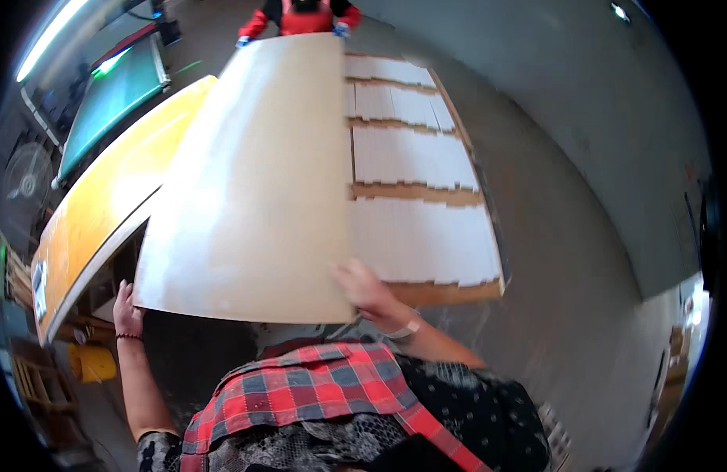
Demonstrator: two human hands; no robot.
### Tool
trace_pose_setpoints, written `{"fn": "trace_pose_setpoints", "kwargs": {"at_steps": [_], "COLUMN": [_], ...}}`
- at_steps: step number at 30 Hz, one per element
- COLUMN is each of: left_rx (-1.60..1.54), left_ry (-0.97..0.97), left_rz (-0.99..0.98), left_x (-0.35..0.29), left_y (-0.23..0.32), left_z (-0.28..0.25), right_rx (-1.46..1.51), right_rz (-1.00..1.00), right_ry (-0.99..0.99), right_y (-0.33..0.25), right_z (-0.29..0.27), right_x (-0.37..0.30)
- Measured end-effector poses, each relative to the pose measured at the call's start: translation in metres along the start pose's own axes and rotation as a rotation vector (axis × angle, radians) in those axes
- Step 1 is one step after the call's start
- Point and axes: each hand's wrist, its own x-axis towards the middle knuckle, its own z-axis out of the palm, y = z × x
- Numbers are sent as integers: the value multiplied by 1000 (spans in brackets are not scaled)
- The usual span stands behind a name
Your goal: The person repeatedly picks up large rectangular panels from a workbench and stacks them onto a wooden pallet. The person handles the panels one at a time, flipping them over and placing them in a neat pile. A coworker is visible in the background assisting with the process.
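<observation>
A large thin beige sheet (257, 181), glossy in places, stretches away from me, its near edge close to my body. At its near left corner my left hand (127, 313) grips the edge, fingers closed. My right hand (363, 289), a little blurred, is closed on the right edge near the other corner. At the far end a person in red (306, 20) has blue-gloved hands on the same sheet. Partly under its right side lies a brown board (442, 294) bearing rows of white strips (418, 236) with jagged ends.
A yellow-topped table (131, 181) with a curved-looking edge stands on the left. Behind it is a green conveyor belt (112, 98). A standing fan (29, 179) and a yellow bucket (92, 363) are at far left. A grey wall (568, 102) rises on the right.
</observation>
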Motion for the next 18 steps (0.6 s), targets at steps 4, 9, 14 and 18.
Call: {"fn": "trace_pose_setpoints", "kwargs": {"at_steps": [4, 9, 14, 18], "left_rx": [-548, -543, -634, -660], "left_ry": [222, 45, 384, 542], "left_rz": [-105, -380, -232, -119], "left_x": [32, 67, 130, 165], "left_y": [-9, -59, -46, -30], "left_z": [-95, -133, -175, -215], "right_rx": [6, -34, -102, 113], "right_rz": [197, 450, 583, 687], "right_ry": [-63, -297, -646, -550], "right_y": [100, 195, 226, 219], "right_z": [180, 302, 299, 230], "right_x": [66, 118, 114, 75]}}
